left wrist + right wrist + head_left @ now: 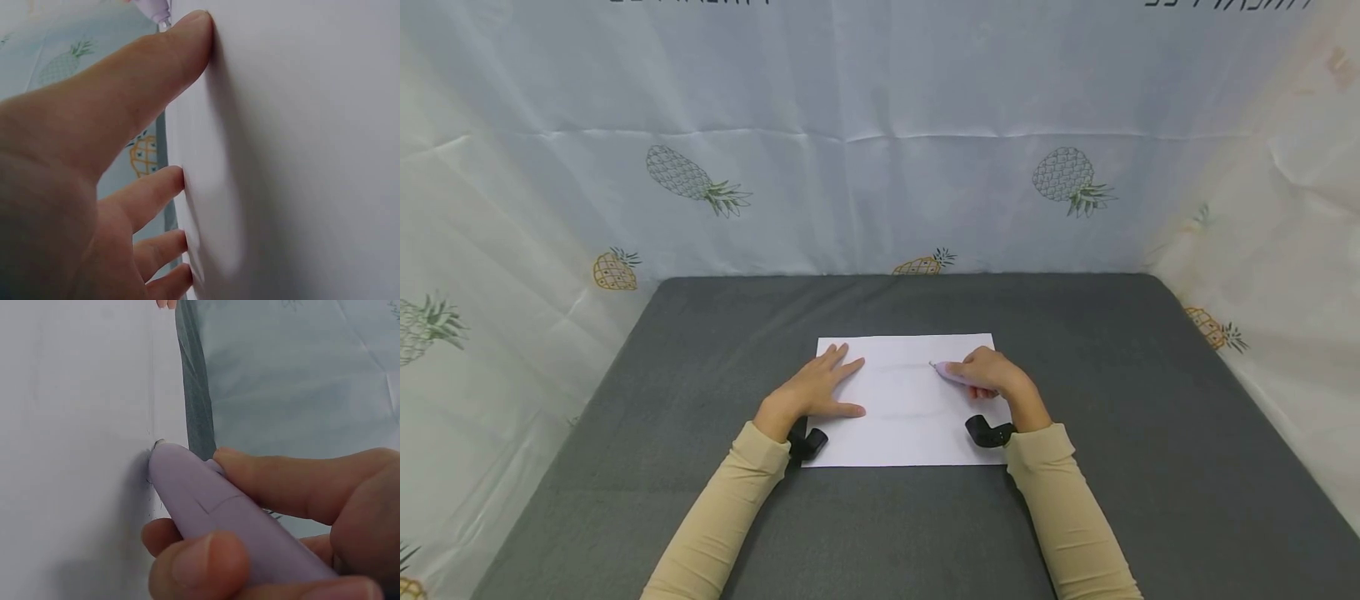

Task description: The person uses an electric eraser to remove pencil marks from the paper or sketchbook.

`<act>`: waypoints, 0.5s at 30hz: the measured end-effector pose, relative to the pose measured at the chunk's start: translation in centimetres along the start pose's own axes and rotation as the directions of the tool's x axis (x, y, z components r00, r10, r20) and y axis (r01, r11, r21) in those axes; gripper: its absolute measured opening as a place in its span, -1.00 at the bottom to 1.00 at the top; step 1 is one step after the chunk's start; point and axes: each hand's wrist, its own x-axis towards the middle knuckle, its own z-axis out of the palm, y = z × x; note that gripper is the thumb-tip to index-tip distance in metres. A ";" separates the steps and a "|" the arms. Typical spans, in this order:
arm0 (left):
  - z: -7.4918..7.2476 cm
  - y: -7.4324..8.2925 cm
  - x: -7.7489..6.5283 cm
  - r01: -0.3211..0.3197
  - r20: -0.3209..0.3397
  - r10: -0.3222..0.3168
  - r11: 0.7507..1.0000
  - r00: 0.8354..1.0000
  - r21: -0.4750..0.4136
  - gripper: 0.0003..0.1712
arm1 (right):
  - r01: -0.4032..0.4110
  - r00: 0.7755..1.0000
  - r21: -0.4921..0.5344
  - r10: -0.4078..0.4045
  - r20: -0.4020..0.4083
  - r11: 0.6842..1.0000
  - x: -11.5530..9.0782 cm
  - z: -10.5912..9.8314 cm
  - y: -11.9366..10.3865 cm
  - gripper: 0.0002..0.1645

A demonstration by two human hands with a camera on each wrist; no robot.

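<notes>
A white sheet of paper (902, 437) lies on the dark grey table. My left hand (814, 387) rests on its left part, fingers spread and thumb stretched out; in the left wrist view the thumb and fingertips touch the sheet. My right hand (996, 375) grips a lilac pen-shaped tool (953, 374) over the right half of the paper. In the right wrist view the lilac tool (219, 503) has a thick rounded body, with the thumb on a small raised part. Its narrow tip is at the paper, near small dark marks. The tool's exact kind is unclear.
The grey table (895, 533) extends around the paper on all sides. A pale curtain (880, 200) with pineapple prints hangs behind the table and along both sides. Black wrist devices (988, 432) sit by both wrists, above the sheet's lower part.
</notes>
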 end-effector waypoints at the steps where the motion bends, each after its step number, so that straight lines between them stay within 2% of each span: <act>1: 0.0 0.0 0.0 -0.001 -0.002 0.001 1.000 1.000 0.000 -0.01 | 0.000 1.000 -0.008 0.000 0.003 1.000 0.0 0.0 0.0 -0.45; 10: 0.0 0.0 -0.1 0.000 0.002 0.000 1.000 1.000 -0.007 -0.01 | 0.006 0.997 0.006 -0.007 0.078 1.000 -0.1 0.0 0.0 -0.52; 15: 0.0 0.0 -0.1 0.001 0.006 -0.001 1.000 1.000 -0.003 -0.01 | 0.008 0.998 0.007 -0.008 0.064 1.000 0.0 0.0 0.0 -0.52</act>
